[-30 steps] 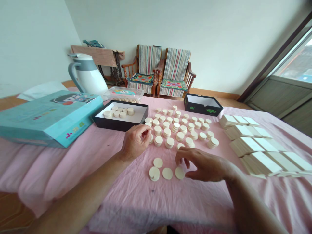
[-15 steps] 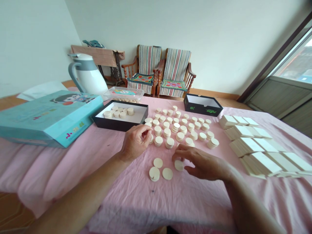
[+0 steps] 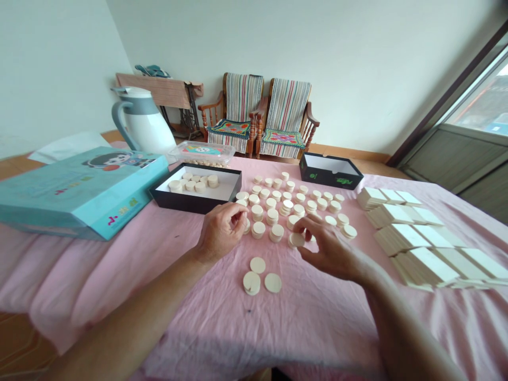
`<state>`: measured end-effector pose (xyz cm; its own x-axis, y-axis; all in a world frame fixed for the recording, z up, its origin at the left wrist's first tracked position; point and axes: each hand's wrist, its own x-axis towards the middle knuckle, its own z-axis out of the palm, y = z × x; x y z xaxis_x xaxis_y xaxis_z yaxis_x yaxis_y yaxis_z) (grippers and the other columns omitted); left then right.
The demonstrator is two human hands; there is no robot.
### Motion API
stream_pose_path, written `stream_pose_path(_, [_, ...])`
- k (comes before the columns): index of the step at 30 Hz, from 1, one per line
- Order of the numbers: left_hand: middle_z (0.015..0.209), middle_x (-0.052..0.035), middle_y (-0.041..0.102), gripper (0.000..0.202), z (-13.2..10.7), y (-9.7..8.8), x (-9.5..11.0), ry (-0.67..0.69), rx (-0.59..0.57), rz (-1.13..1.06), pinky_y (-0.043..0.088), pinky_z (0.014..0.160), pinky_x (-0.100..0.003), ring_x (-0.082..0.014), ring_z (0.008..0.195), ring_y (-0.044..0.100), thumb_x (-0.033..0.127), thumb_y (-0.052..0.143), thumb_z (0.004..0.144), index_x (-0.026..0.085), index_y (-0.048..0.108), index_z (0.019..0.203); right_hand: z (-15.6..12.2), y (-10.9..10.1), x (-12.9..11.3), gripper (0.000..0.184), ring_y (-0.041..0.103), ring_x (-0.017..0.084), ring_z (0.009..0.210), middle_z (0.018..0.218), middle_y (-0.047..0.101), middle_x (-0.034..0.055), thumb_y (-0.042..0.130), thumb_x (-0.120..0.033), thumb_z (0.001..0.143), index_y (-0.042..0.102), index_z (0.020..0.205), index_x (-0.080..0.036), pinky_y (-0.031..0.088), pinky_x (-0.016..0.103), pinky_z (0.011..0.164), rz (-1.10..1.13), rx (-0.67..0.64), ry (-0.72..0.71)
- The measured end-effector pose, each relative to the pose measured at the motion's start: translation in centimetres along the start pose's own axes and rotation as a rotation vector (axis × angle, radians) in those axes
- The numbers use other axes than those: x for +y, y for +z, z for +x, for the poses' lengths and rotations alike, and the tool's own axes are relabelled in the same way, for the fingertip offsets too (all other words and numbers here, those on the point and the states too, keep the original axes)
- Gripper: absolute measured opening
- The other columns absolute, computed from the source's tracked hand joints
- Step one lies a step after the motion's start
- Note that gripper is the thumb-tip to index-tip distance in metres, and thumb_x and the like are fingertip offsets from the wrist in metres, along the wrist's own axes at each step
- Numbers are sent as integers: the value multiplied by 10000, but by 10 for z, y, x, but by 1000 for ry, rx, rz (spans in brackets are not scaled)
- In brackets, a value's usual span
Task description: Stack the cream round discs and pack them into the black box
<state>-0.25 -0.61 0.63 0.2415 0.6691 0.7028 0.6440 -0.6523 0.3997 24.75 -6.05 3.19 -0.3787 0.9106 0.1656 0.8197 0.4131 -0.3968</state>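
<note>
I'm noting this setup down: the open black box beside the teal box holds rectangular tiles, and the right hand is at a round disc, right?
Not quite: in the head view, that black box holds round discs; the rectangular tiles are stacked at the picture's right. The right hand is indeed at a round disc.

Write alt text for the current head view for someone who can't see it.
A right hand holds a pale disc among many short disc stacks on a pink tablecloth, while the left hand, loosely curled, is near them. A black box of discs and a blue box sit left, stacked tiles right.
</note>
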Motion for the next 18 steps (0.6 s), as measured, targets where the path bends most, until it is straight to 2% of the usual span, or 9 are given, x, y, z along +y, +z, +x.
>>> stream_pose_path(2, [780, -31, 697, 116, 0, 0, 0, 2, 0, 3, 475, 656, -264, -154, 680, 633, 183, 525, 835, 176, 641, 822, 3, 0, 5, 209, 521, 147, 748, 912, 554, 38, 524, -105, 723, 524, 911, -198, 402, 290, 690, -36, 75, 34])
stream_pose_path(4, [778, -31, 697, 111, 0, 0, 0, 6, 3, 4, 474, 654, -266, -154, 674, 632, 182, 529, 833, 174, 639, 822, 4, 0, 8, 218, 517, 153, 761, 927, 554, 42, 521, -101, 717, 531, 912, -197, 400, 294, 698, -62, 90, 39])
stream_pose_path(13, [774, -30, 691, 106, 0, 1, -1, 12, -3, -2, 468, 657, -264, -154, 679, 630, 173, 532, 833, 167, 638, 826, 6, 8, 11, 259, 529, 169, 813, 917, 554, 49, 522, -92, 710, 554, 948, -190, 407, 303, 718, -78, 2, 9])
stream_pose_path(18, [778, -28, 691, 106, 0, 1, -1, 9, 2, -4, 464, 656, -261, -151, 675, 625, 175, 531, 836, 168, 635, 820, 4, 4, 6, 241, 527, 151, 787, 937, 560, 43, 536, -112, 743, 560, 969, -194, 420, 305, 715, -13, 38, 5])
